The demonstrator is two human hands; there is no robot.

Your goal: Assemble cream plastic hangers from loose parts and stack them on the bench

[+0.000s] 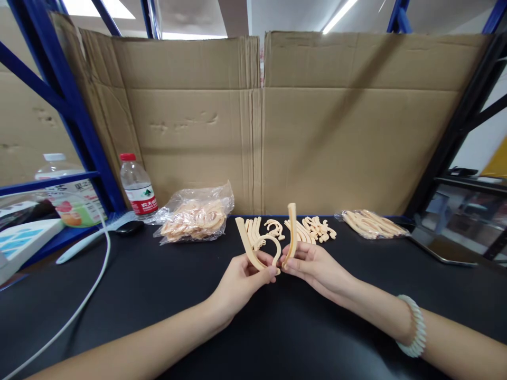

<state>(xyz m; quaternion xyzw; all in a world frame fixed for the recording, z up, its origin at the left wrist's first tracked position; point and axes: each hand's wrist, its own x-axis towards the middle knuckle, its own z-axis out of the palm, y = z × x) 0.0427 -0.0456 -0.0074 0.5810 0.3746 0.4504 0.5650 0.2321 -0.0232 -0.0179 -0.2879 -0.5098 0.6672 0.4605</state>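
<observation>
My left hand (240, 277) is closed on a beige plastic curved arm piece (245, 240) and a hook-shaped piece (276, 245); they meet at my fingertips, but I cannot tell whether they are joined. Close beside it, my right hand (320, 266) pinches another beige curved arm piece (292, 227), held upright with its lower end near the hook's foot. Behind my hands lie loose beige parts: several arm pieces (253, 228), hooks (274, 228), more arm pieces (304, 232) and a pile of small curved pieces (320, 228).
A clear bag of beige parts (194, 219) lies at back left, and a bag of arm pieces (374, 224) at back right. A red-capped bottle (138, 184) and a white cable (101, 269) are on the left. Cardboard panels (348, 126) stand behind the black table (206, 348).
</observation>
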